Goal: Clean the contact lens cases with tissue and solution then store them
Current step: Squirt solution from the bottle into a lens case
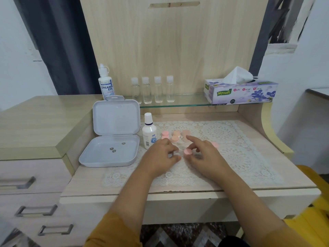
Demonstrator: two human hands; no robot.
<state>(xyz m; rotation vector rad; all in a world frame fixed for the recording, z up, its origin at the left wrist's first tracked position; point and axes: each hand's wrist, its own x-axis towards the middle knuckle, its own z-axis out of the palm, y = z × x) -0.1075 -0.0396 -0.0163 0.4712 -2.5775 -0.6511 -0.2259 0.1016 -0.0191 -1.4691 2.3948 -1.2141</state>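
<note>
Contact lens cases [175,136] – small round pink and peach plastic bits – sit mid-mat on the lace doily [231,139]. Left hand [161,155] pinches something small and pale, right hand [201,154] pinches a pink cap [187,152]. Slick little lids could easily slip and snag in the lace.

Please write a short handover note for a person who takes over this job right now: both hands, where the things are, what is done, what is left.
Left hand: fingers curled round a small pale piece, likely a case part; blurred.
Right hand: pinches a pink cap, index finger stretched out.
On the lace mat: more pink and peach case pieces, and the small solution bottle, cap on.
White storage box: open at the left, only three small round things inside.
Tissue box: on the glass shelf, one sheet sticking up.
Done: nothing stored, no tissue taken.
Left: wipe with tissue and solution, then store the cases in the box.
</note>
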